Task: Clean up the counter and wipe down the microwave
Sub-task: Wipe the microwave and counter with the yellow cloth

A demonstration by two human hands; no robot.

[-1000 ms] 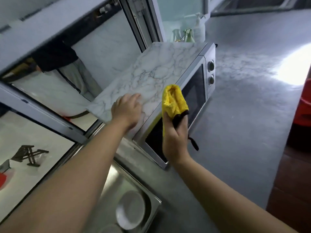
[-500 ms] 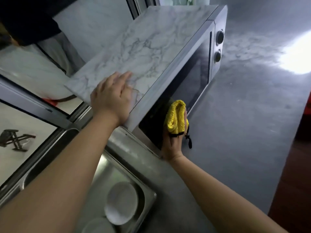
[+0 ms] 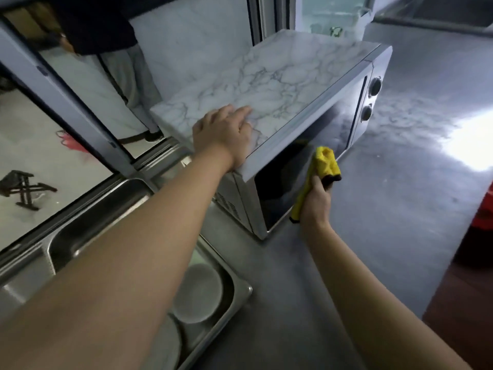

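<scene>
Marble-topped microwave (image 3: 280,84), dark glass door, right hand (image 3: 316,201) gripping yellow cloth (image 3: 324,162)

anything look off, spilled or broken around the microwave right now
Nothing stands out. The microwave sits squarely on the counter, door closed, no spills visible. The left hand rests flat on its marble-patterned top, and the right hand holds the yellow cloth by the door. Plates lie in the sink.

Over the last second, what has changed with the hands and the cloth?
The right hand carried the yellow cloth from the door's top edge down across the dark glass of the microwave. The left hand stays flat on its marbled top; the right grips the cloth throughout.
</scene>
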